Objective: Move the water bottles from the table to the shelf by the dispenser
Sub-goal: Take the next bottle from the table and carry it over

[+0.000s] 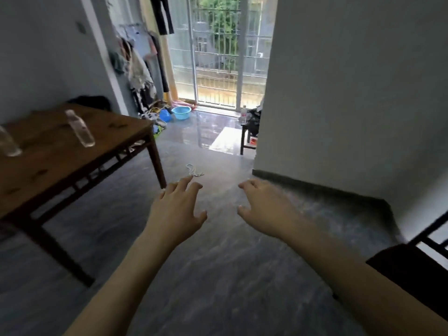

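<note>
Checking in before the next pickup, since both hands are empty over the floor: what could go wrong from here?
1. A loose cord lies on the floor just ahead of the left hand; it could catch a foot.
2. The floor looks glossy near the balcony door, possibly slippery.
3. Two clear bottles remain on the wooden table; one sits at the picture's edge, easy to miss. The right hand holds nothing.
</note>
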Action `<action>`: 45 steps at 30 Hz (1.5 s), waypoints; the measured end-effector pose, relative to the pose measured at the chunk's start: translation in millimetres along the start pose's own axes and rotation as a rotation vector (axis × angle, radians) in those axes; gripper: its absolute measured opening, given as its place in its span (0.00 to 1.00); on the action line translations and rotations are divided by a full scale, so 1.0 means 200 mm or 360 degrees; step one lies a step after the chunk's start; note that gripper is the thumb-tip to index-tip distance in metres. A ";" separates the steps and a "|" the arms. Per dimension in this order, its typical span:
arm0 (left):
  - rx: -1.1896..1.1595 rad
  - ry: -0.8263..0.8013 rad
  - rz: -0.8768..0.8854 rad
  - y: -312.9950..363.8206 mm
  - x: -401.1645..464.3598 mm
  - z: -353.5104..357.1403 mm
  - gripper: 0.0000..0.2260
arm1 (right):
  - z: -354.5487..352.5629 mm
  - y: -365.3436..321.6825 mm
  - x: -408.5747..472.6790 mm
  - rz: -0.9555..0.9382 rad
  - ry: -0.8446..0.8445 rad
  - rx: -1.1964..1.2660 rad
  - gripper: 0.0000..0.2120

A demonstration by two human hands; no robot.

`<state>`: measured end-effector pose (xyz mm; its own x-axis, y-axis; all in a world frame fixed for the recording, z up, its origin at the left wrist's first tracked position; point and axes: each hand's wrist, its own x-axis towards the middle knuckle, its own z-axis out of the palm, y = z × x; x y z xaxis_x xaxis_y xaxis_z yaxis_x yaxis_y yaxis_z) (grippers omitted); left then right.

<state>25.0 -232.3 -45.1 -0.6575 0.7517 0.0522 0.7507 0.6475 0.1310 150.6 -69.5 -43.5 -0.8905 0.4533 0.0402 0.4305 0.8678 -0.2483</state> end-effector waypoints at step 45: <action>-0.0057 0.0064 -0.1308 -1.48 0.57 -0.04 0.31 | 0.51 -1.29 1.86 -0.1219 -0.0361 0.0088 0.26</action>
<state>-272.3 -338.8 -70.3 -0.9987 0.0342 -0.0388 0.0269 0.9843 0.1744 -306.4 -145.7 -63.9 -0.9464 -0.3223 0.0227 -0.3155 0.9069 -0.2793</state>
